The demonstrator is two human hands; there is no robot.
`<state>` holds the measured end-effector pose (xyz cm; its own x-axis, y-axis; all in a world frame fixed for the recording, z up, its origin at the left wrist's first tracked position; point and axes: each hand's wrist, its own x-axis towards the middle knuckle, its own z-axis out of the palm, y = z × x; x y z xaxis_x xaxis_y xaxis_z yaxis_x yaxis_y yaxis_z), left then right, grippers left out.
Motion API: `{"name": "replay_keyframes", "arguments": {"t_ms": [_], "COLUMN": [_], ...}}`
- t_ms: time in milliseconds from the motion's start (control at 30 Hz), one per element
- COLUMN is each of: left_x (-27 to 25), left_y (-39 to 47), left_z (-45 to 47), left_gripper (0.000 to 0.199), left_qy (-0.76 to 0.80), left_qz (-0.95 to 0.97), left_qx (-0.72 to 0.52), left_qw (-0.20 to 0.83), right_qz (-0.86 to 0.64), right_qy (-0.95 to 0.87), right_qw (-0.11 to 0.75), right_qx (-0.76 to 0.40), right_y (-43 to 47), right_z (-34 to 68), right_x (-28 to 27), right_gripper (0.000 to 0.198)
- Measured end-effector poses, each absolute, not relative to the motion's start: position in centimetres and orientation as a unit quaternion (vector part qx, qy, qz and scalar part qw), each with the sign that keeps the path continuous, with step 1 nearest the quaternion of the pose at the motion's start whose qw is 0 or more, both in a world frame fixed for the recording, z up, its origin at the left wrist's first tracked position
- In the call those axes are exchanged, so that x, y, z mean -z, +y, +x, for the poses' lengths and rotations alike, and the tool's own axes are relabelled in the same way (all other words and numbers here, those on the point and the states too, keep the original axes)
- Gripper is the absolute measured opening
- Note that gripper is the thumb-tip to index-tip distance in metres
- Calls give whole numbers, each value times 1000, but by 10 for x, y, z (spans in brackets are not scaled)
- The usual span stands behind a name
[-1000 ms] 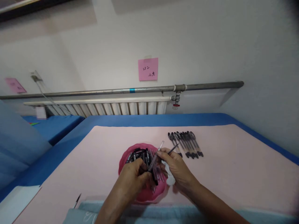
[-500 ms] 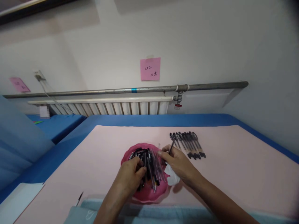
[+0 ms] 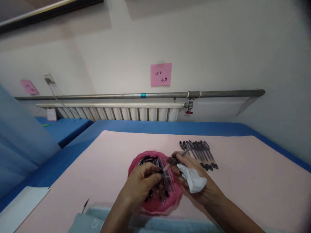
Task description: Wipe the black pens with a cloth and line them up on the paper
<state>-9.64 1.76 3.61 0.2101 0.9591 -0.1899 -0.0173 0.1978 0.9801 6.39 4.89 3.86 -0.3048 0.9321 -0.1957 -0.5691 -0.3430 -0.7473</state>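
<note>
My left hand (image 3: 143,181) is over the left half of a pink scalloped bowl (image 3: 130,166). Its thumb and fingers pinch a small clear pen part (image 3: 166,167), which meets the fingertips of the other hand. Black pen parts and clear barrels (image 3: 167,181) fill the bowl, partly hidden by my hands. My right hand (image 3: 184,168), palm turned up at the bowl's right rim, closes on a pen (image 3: 186,151) with a clear barrel. A crumpled white tissue (image 3: 193,179) is also held in that palm.
Several black-and-clear pens (image 3: 201,153) lie in a slanted row on the pink sheet (image 3: 243,181), right of the bowl. A single pen (image 3: 85,205) rests at front left beside folded blue cloth (image 3: 79,223). White paper (image 3: 24,202) lies far left. Behind the table runs a radiator (image 3: 133,113).
My right hand has turned palm up, showing more of the tissue, and its pen has tilted flatter. My left hand has moved right and up from the bowl's contents to meet it.
</note>
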Motion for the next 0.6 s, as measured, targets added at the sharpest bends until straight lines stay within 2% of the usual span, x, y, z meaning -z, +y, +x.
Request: {"name": "replay_keyframes", "arguments": {"t_ms": [267, 500, 600], "left_x": [-37, -38, -37], "left_y": [18, 15, 17], "left_z": [-94, -91, -91], "left_gripper": [15, 15, 16], "left_qy": [473, 482, 478], "left_qz": [477, 472, 469], "left_qx": [-396, -390, -398], "left_qw": [626, 627, 627], "right_qz": [-334, -355, -371], "right_qy": [-298, -377, -350], "right_qw": [516, 512, 510], "right_qx": [-730, -686, -692], "right_y": [46, 42, 43], "right_z": [60, 60, 60], "right_x": [-34, -35, -33], "right_gripper": [29, 25, 27]}}
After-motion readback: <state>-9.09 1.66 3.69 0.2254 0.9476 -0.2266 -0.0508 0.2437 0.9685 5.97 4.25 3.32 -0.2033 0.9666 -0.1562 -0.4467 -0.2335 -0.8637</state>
